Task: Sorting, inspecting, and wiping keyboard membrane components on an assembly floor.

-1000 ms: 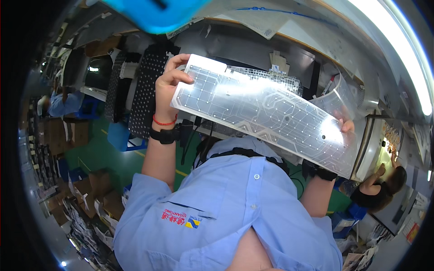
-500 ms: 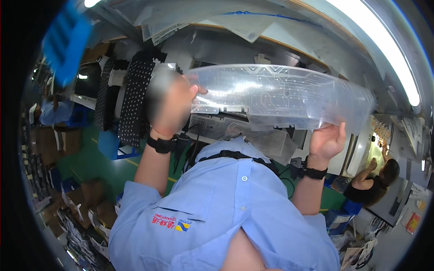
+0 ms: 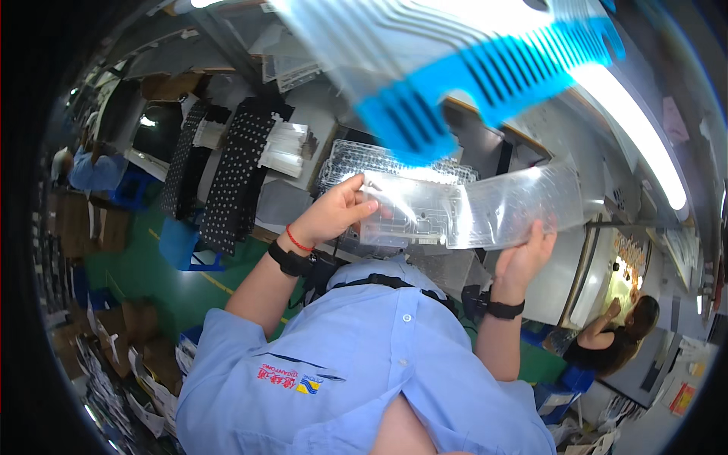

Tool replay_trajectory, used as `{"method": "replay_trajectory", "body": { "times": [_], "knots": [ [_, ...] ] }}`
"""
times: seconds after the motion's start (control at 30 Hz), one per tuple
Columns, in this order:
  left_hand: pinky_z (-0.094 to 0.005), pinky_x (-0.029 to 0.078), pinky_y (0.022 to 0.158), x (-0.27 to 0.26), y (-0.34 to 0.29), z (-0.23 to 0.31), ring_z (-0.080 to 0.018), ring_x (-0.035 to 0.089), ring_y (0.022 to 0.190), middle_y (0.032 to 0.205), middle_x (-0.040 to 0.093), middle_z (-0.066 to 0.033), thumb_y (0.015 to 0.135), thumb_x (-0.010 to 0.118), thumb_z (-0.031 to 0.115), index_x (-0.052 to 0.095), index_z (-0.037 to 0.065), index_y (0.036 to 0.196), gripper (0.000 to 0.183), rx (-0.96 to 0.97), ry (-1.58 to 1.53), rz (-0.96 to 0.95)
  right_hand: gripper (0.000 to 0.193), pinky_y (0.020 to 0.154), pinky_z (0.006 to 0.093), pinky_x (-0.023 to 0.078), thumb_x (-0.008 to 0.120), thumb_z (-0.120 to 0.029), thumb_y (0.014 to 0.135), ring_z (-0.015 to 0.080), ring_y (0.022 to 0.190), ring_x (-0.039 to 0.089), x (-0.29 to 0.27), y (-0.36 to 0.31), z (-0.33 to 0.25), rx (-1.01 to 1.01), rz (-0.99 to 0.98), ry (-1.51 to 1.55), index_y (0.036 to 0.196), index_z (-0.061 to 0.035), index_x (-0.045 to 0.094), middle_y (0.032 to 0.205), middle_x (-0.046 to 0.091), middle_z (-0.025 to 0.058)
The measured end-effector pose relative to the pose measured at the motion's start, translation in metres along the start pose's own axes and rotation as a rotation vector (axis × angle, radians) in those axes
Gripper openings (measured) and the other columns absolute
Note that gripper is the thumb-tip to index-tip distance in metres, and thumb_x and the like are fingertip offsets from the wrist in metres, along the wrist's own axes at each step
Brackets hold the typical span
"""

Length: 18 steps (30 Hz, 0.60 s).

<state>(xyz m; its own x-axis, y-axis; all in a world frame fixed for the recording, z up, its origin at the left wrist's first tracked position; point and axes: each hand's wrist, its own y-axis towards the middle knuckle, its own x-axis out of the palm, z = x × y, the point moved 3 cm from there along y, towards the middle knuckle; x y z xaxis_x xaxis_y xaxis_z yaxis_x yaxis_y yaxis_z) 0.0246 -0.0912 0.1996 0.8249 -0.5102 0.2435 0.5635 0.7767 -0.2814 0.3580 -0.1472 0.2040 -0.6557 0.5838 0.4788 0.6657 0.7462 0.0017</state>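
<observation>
A thin clear plastic sheet with fine printed circuit lines (image 3: 508, 208) spans the space between my hands, over the bench. It bends near its middle, and I cannot tell whether it is one sheet or several. My left hand (image 3: 332, 213) pinches the left end between thumb and fingers. At the right end, my right hand (image 3: 522, 260) grips the lower edge, its fingers partly seen through the film. Beneath and behind lies a stack of similar clear printed sheets (image 3: 343, 161).
A blurred blue and clear striped film (image 3: 485, 83) hangs close overhead. Left along the bench are white sheets (image 3: 287, 148) and a black dotted covering (image 3: 235, 171). A blue stool (image 3: 182, 241) stands on the green floor. A co-worker (image 3: 618, 334) sits at a lit station, right.
My left hand has moved lower, away from the blur. The clear sheet has shifted and now bends in the middle. The blue striped film has swung from the upper left to the upper middle.
</observation>
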Motion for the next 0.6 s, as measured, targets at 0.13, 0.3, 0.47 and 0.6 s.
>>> {"method": "replay_trajectory", "body": {
  "times": [0.13, 0.3, 0.47, 0.6],
  "knots": [
    [-0.0250, 0.051, 0.076, -0.080, 0.016, 0.015, -0.0100, 0.062, 0.094, 0.113, 0.066, -0.0063, 0.103, 0.059, 0.023, 0.050, 0.005, 0.133, 0.036, 0.360, 0.195, 0.535, 0.043, 0.105, 0.0444, 0.047, 0.041, -0.013, 0.108, 0.0294, 0.126, 0.054, -0.009, 0.006, -0.013, -0.073, 0.057, -0.062, 0.149, -0.0004, 0.034, 0.142, 0.050, 0.0201],
    [-0.0313, 0.050, 0.088, -0.238, 0.048, 0.045, -0.0164, 0.060, 0.106, 0.122, 0.062, -0.0119, 0.100, 0.064, 0.037, 0.050, -0.001, 0.135, 0.054, 0.417, 0.249, 1.023, 0.047, 0.107, 0.0447, 0.046, 0.040, -0.015, 0.109, 0.0299, 0.129, 0.052, 0.006, 0.002, -0.031, -0.204, 0.159, -0.179, 0.153, -0.0022, 0.032, 0.145, 0.047, 0.0211],
    [-0.0293, 0.054, 0.080, -0.347, 0.067, 0.076, -0.0190, 0.065, 0.098, 0.120, 0.064, -0.0139, 0.099, 0.062, 0.044, 0.052, -0.001, 0.134, 0.057, 0.378, 0.101, 0.797, 0.048, 0.107, 0.0466, 0.046, 0.041, -0.014, 0.109, 0.0307, 0.129, 0.052, -0.007, 0.003, -0.028, -0.085, 0.023, -0.107, 0.155, -0.0031, 0.031, 0.145, 0.048, 0.0219],
    [-0.0208, 0.054, 0.065, -0.331, 0.087, 0.101, -0.0156, 0.069, 0.087, 0.113, 0.068, -0.0110, 0.102, 0.060, 0.031, 0.055, -0.001, 0.131, 0.043, 0.292, 0.268, 0.746, 0.042, 0.101, 0.0414, 0.051, 0.045, -0.011, 0.107, 0.0264, 0.120, 0.060, -0.012, 0.000, -0.022, -0.058, -0.046, -0.043, 0.147, 0.0016, 0.042, 0.138, 0.055, 0.0193]
  ]
}}
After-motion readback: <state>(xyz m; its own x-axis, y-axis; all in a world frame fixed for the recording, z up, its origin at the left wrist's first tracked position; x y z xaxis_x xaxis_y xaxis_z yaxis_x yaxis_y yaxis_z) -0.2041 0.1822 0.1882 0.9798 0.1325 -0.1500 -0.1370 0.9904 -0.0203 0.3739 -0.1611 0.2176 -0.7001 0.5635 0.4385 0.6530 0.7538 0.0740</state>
